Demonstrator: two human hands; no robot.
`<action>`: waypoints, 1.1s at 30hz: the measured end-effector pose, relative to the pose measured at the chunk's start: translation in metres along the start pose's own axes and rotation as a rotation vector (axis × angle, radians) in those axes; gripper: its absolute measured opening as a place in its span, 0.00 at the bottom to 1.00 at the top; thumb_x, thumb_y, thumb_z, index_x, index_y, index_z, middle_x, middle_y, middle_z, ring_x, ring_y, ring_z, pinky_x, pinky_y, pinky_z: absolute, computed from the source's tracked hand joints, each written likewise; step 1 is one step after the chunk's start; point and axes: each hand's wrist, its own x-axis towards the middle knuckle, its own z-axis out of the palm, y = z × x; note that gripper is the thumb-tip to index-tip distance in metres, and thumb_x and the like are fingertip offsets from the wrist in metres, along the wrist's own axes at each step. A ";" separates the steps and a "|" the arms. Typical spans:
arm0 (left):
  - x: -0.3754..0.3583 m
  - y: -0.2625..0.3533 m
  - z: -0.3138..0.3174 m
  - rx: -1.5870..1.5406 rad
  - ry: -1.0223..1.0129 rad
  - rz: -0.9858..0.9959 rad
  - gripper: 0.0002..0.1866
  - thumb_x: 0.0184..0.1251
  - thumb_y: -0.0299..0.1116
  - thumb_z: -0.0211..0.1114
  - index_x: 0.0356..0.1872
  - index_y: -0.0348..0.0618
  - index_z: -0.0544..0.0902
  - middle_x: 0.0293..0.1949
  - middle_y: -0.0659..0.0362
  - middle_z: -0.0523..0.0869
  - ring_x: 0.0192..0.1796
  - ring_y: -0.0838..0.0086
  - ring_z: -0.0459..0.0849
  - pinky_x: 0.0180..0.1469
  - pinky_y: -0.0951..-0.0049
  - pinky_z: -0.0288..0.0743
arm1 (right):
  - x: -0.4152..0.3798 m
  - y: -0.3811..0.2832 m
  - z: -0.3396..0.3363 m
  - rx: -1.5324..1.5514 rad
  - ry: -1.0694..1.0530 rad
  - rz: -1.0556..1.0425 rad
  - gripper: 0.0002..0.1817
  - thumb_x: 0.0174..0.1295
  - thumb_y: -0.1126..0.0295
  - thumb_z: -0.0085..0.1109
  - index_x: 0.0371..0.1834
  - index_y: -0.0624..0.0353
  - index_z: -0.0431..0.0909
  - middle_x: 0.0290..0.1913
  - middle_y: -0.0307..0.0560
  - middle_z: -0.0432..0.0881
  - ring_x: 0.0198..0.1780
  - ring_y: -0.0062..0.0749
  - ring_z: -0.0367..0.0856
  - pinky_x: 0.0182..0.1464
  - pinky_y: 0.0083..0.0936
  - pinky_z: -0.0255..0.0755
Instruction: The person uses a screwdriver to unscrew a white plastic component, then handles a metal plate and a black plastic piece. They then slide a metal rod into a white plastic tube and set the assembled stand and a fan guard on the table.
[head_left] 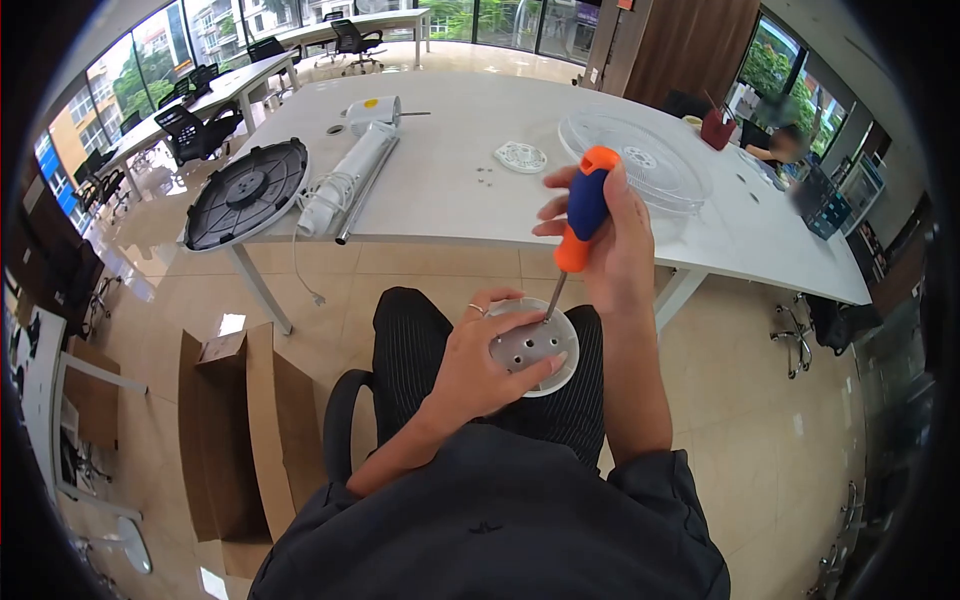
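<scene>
My right hand [620, 235] is closed around an orange and blue screwdriver [588, 205], held upright with its shaft pointing down. The tip meets the upper part of a round white piece with several dark holes [535, 350], which rests over my lap. My left hand [485, 355] grips this round piece from the left, its fingers spread across the top and a ring on one finger. Beyond my hands on the white table [450, 200] lie a small white perforated disc [520, 156] and several tiny metal parts [484, 177].
A black round base [248, 192], a white tube with a cord [350, 180], a motor housing [373, 112] and clear fan guards [640, 160] lie on the table. An open cardboard box [262, 430] stands on the floor at left. Another person [780, 147] sits at the far right.
</scene>
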 end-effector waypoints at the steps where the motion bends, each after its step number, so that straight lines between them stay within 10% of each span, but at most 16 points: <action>1: 0.000 -0.001 0.000 0.005 -0.002 -0.004 0.25 0.47 0.39 0.81 0.47 0.38 0.88 0.55 0.47 0.79 0.54 0.59 0.84 0.55 0.65 0.79 | 0.002 -0.001 0.000 0.108 -0.005 0.064 0.20 0.73 0.54 0.57 0.47 0.64 0.75 0.34 0.49 0.82 0.19 0.23 0.75 0.27 0.22 0.74; 14: 0.001 0.001 0.001 -0.016 -0.035 -0.024 0.26 0.46 0.38 0.80 0.48 0.38 0.88 0.53 0.44 0.81 0.61 0.58 0.78 0.56 0.63 0.77 | 0.003 0.005 -0.017 0.155 -0.028 0.122 0.21 0.72 0.53 0.59 0.45 0.64 0.78 0.38 0.48 0.84 0.21 0.22 0.76 0.28 0.20 0.73; 23: 0.001 0.002 0.000 0.029 -0.013 0.005 0.26 0.46 0.39 0.80 0.47 0.37 0.87 0.51 0.44 0.83 0.61 0.56 0.79 0.57 0.60 0.79 | 0.005 -0.001 -0.008 0.102 -0.060 0.155 0.31 0.78 0.45 0.38 0.52 0.67 0.76 0.36 0.46 0.82 0.20 0.22 0.76 0.26 0.22 0.75; 27: 0.001 0.001 0.003 -0.003 -0.033 -0.005 0.26 0.46 0.38 0.80 0.47 0.37 0.87 0.50 0.44 0.83 0.62 0.56 0.79 0.56 0.61 0.79 | 0.001 0.010 -0.031 0.294 -0.329 0.089 0.29 0.77 0.46 0.43 0.51 0.66 0.77 0.38 0.45 0.82 0.27 0.20 0.79 0.31 0.24 0.77; 29: 0.003 0.004 0.000 0.029 -0.023 0.017 0.26 0.46 0.38 0.80 0.47 0.36 0.87 0.49 0.45 0.84 0.61 0.56 0.79 0.56 0.61 0.79 | -0.004 0.005 -0.023 -0.459 -0.137 -0.014 0.29 0.76 0.47 0.45 0.54 0.67 0.74 0.37 0.46 0.79 0.29 0.22 0.78 0.31 0.25 0.77; 33: 0.002 0.003 0.000 0.028 -0.013 0.005 0.26 0.46 0.38 0.80 0.47 0.36 0.87 0.47 0.45 0.85 0.61 0.56 0.79 0.56 0.61 0.78 | 0.000 -0.003 -0.007 0.016 -0.093 0.056 0.24 0.74 0.53 0.55 0.58 0.65 0.74 0.34 0.40 0.78 0.24 0.18 0.78 0.28 0.19 0.75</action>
